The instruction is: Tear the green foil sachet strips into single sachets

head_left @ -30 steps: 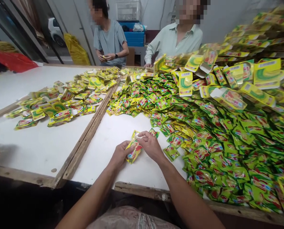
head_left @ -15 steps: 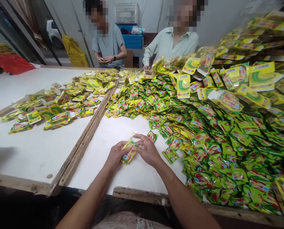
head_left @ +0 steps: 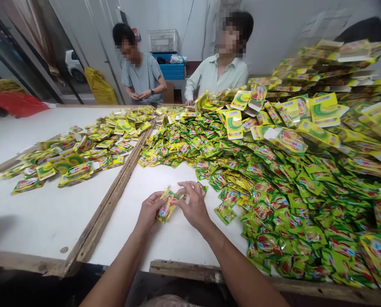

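Gripping a small yellow-and-green pack from both ends, the left hand and the right hand hold it just above the white counter, near its front edge. Left hand: fingers closed around the lower left end of the pack, thumb on top. Right hand: fingertips pinched on the upper right end. The pack is tilted, its right end higher.

A loose sachet lies on the counter just beside the right hand. Behind it and to the right, a deep heap of green sachets covers the counter out to the right edge. Flat yellow cartons are stacked on top of the heap at the rear.

A pair of wooden rails separates this counter from a second white counter on the left, which carries a spread of filled cartons.

Two people stand at the far end: one in a grey-blue T-shirt, hands together at the waist, and one in a pale green shirt, one hand resting at the counter edge.
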Tool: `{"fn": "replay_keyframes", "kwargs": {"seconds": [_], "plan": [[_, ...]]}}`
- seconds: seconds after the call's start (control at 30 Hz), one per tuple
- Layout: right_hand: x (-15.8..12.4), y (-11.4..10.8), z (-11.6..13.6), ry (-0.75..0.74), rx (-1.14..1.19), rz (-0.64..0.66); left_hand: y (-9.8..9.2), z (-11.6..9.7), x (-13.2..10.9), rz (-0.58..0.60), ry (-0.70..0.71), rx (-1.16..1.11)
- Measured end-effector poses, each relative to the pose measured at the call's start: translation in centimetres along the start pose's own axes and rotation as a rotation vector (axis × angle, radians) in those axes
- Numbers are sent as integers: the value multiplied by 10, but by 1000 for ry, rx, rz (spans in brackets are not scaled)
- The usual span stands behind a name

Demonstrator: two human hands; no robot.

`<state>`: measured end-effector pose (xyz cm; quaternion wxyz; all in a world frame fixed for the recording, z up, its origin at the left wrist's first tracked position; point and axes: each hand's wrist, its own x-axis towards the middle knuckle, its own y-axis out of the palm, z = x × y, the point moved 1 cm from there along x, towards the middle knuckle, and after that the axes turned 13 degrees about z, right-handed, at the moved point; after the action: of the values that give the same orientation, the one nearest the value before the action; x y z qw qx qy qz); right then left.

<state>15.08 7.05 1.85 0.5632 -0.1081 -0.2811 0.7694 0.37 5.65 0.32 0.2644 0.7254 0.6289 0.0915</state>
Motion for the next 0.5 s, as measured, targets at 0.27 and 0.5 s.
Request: {"fn": "replay_keyframes", "kwargs": {"seconds": [0.27, 0.5], "plan": [[0, 8, 0, -14, 33, 69, 1, 7, -3, -33, -4, -22], [7, -27, -35, 71, -54, -293, -61, -71, 2, -477, 165, 169]]}}
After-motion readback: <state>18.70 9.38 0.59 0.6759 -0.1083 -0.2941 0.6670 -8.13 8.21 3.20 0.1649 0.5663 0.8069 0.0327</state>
